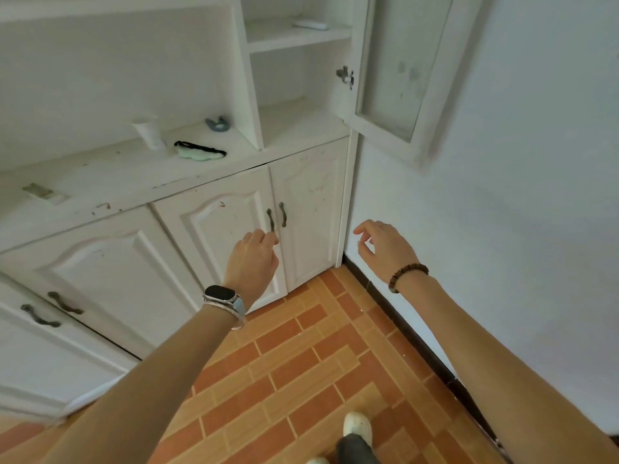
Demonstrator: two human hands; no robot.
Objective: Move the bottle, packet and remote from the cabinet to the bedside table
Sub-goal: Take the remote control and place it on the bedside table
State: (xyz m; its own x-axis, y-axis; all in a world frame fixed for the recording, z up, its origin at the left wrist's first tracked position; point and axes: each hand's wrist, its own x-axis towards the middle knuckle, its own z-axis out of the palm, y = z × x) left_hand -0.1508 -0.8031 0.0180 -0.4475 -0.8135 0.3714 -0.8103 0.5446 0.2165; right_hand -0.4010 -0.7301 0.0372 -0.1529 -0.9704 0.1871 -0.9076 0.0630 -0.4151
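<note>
White cabinet, glass door open; white wall; orange brick-pattern floor, dark skirting.

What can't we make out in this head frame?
All head view.
Left hand: its back hides the fingertips, so any grip on the door handle is unclear.
Lower cabinet doors: shut, inside hidden.
Remote, top shelf: small and blurred, buttons unreadable.
Packet on the counter: print blurred.
Bedside table: outside the frame.
</note>
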